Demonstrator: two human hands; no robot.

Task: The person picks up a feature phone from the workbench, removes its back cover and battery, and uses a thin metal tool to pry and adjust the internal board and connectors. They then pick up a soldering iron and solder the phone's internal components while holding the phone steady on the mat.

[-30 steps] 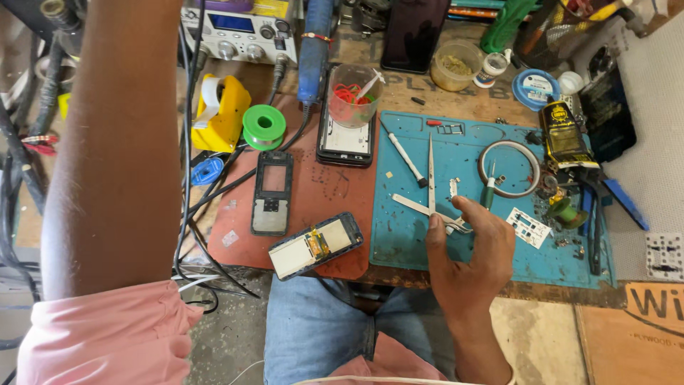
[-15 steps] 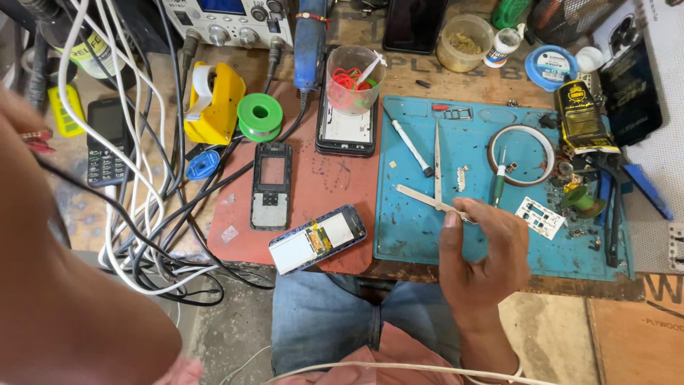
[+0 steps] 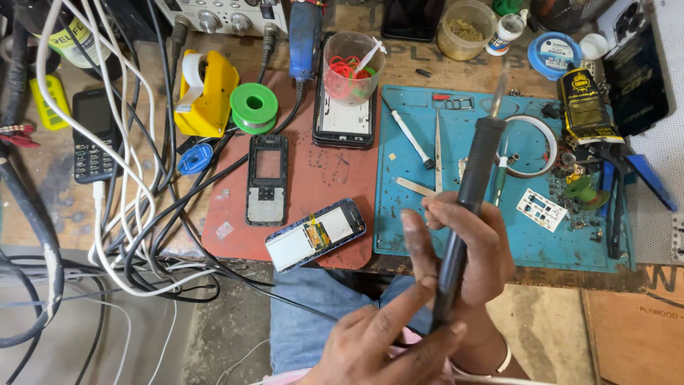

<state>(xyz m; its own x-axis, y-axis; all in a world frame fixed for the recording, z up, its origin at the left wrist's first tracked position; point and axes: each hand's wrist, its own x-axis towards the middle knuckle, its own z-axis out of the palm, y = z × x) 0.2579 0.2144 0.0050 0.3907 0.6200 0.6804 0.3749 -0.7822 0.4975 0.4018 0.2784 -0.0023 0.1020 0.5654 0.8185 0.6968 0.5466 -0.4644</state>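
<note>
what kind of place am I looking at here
Most likely a phone repair bench. Both hands, right hand and left hand, hold a black soldering iron above a blue work mat, with an opened phone, a bare phone frame and a green solder spool nearby.

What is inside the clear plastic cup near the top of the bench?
The clear plastic cup holds red and green rubber bands and a white strip leaning out. Its bottom is hidden by them.

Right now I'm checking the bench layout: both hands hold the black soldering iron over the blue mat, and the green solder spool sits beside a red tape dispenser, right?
Not quite: the head view shows the tape dispenser is yellow. Otherwise correct: left hand and right hand hold the soldering iron over the blue mat, green spool beside the dispenser.
</note>
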